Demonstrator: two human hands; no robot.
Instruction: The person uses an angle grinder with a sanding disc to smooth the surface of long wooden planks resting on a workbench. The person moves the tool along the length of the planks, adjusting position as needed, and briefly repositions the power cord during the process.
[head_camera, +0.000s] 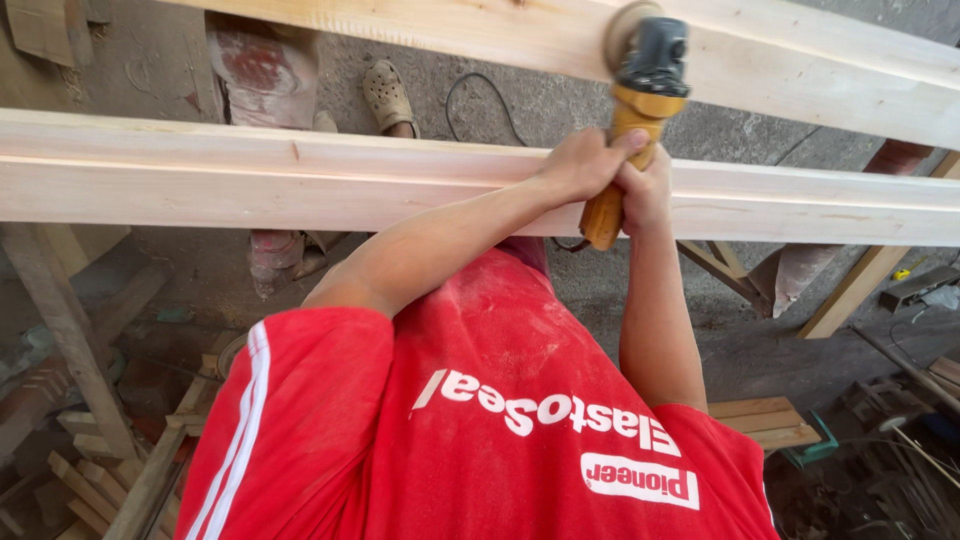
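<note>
A head camera looks down over a red shirt (470, 430) with white stripes, which fills the lower middle of the frame and hides whatever lies beneath it. At lower left, a heap of wood offcuts (90, 470) sits in shadow and is hard to make out. Two pale wooden beams run across the frame: the nearer beam (250, 180) crosses the middle from the left edge to the right, and the farther beam (800, 70) slants across the top, cut off at the upper edge. Between them, on the grey floor, a sandalled foot (388, 95) shows, its leg hidden by the nearer beam.

Both forearms reach up from the shirt and meet at centre right. The left hand (583, 162) is clenched over the yellow handle of an angle grinder (632, 120), knuckles up. The right hand (645, 195) is wrapped round the same handle just beside it; its fingertips are hidden behind the handle. The grinder stands nearly upright in the upper right centre, its dark head and disc against the farther beam; the disc is partly hidden behind the head. At far right, dim clutter (900, 440) on the ground is unclear.
</note>
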